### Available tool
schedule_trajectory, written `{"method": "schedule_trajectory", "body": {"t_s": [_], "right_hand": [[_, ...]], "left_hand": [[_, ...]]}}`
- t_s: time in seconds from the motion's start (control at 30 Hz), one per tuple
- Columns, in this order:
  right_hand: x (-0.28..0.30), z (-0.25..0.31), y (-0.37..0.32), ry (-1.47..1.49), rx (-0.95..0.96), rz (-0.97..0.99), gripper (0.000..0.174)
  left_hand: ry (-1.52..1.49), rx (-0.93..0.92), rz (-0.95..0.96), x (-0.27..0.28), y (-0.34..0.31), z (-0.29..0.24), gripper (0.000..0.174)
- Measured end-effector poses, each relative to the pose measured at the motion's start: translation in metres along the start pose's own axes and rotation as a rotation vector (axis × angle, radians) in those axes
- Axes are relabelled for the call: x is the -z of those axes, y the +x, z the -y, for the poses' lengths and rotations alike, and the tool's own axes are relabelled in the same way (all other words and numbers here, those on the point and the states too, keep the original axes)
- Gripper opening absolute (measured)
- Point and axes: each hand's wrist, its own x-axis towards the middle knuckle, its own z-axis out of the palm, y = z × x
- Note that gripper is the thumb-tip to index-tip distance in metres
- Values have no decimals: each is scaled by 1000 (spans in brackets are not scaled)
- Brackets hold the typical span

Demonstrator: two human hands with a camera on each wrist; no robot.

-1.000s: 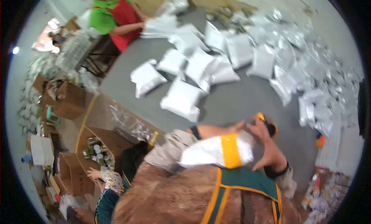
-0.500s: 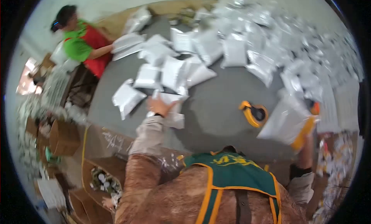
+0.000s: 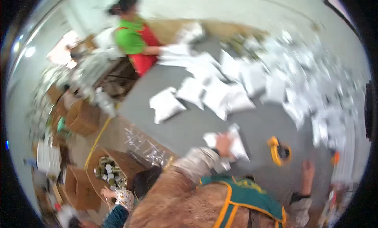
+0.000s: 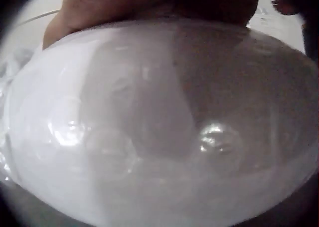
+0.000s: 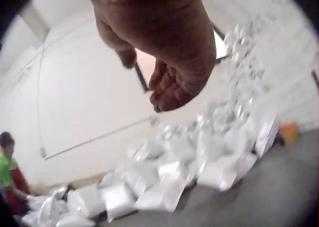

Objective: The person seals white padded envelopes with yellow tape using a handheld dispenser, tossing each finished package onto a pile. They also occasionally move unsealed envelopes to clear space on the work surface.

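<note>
My left hand (image 3: 223, 145) grips a white plastic package (image 3: 238, 145) near the front edge of the grey table (image 3: 189, 125). Up close, that package (image 4: 139, 122) fills most of the left wrist view, with the hand (image 4: 149, 7) along its top; its fingertips are partly hidden. Nothing is in my right hand (image 3: 308, 177), which is over the table's right side. Its fingers hang loosely curled in the right wrist view, where the hand (image 5: 159, 42) is in the air. Between the hands, nearer the right one, lies an orange tape dispenser (image 3: 275, 151).
Several white packages (image 3: 167, 104) lie across the table, with a large heap (image 3: 315, 74) at the right. A person in green and red (image 3: 134, 39) stands at the far left edge. Cartons (image 3: 82, 117) stand on the floor at left, near another person's hand (image 3: 107, 193).
The package with the orange band has left my right hand, which is now empty. My left hand has stayed with the white package by the front edge. The head view has shifted.
</note>
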Motion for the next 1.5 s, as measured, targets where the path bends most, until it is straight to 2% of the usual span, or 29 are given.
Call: {"method": "schedule_trajectory", "body": {"t_s": [0.03, 0.07, 0.1, 0.17, 0.23, 0.27, 0.33, 0.37, 0.43, 0.5, 0.53, 0.63, 0.7, 0.73, 0.83, 0.87, 0.97, 1.0, 1.1, 1.13, 1.2, 1.23, 1.27, 1.3, 1.33, 1.4, 1.43, 1.5], "right_hand": [[-48, -13, 15, 100, -107, 180, 37], [-76, 39, 9, -89, -2, 228, 32], [-131, 18, 18, 509, 144, 204, 32], [-160, 15, 31, -251, 147, 213, 32], [-142, 113, 6, -240, 238, 245, 31], [-154, 98, 14, -265, 249, 158, 31], [-173, 47, 13, -331, 254, 11, 32], [-166, 55, 10, -353, 188, 100, 42], [-135, 107, -9, -390, 56, 259, 63], [-143, 94, -4, -580, 112, 289, 65], [-139, 79, -7, -691, 129, 307, 66], [-147, 50, 2, -724, 172, 365, 66], [-141, 73, 1, -618, 223, 267, 63], [-133, 77, 0, -580, 241, 223, 61], [-140, 49, 23, -147, -8, 296, 51], [-133, 65, 16, 43, 15, 269, 43], [-105, 133, -7, 24, -30, 289, 42], [-108, 126, -11, 38, 120, 222, 42], [-80, 194, -49, 391, -46, 385, 41], [-93, 165, -42, 332, 105, 391, 37], [-87, 173, -48, 193, 225, 462, 32], [-85, 181, -52, 125, 284, 491, 30], [-82, 191, -56, 203, 321, 545, 25], [-82, 189, -61, 279, 234, 621, 24], [-86, 185, -67, 354, 145, 703, 23], [-100, 175, -70, 462, -28, 847, 21], [-103, 174, -72, 474, -20, 841, 22], [-108, 175, -76, 501, 0, 826, 23]], "left_hand": [[55, -52, -42, 1, -2, -14, 112], [-12, -82, -18, 2, -5, -24, 110], [-61, -111, -134, -12, -5, -25, 105], [-109, -39, -285, -7, -24, -34, 100], [-70, 7, -177, 17, -49, -30, 97], [-63, 46, -87, 18, -57, -23, 96], [-152, 51, -111, -7, -64, -13, 98], [-188, 58, -124, -18, -68, -6, 100], [-187, 118, -178, -32, -64, -12, 99], [-206, 219, -74, -15, -65, -32, 99], [-222, 263, -92, -19, -64, -41, 99], [-247, 375, -94, -27, -60, -61, 97], [-233, 421, -49, -24, -53, -64, 95], [-257, 442, -77, -48, -39, -58, 95], [-286, 428, -83, -60, -35, -52, 97], [-297, 402, -61, -53, -42, -51, 99], [-256, 465, -139, -54, -42, -63, 96], [-281, 478, -190, -57, -41, -67, 96], [-360, 557, -196, -60, -29, -80, 92], [-347, 567, -154, -49, -30, -84, 85], [-326, 580, -73, -19, -29, -94, 72], [-666, 466, -55, -15, -21, -87, 67], [-1002, 344, -27, -12, -15, -76, 63], [-1344, 220, 7, -12, -14, -70, 61], [-1649, 260, 26, 59, -58, -103, 62], [-1687, 181, 157, 52, -60, -96, 59], [-1705, 139, 222, 47, -59, -92, 58], [-1805, 262, 232, 24, -56, -81, 50]]}}
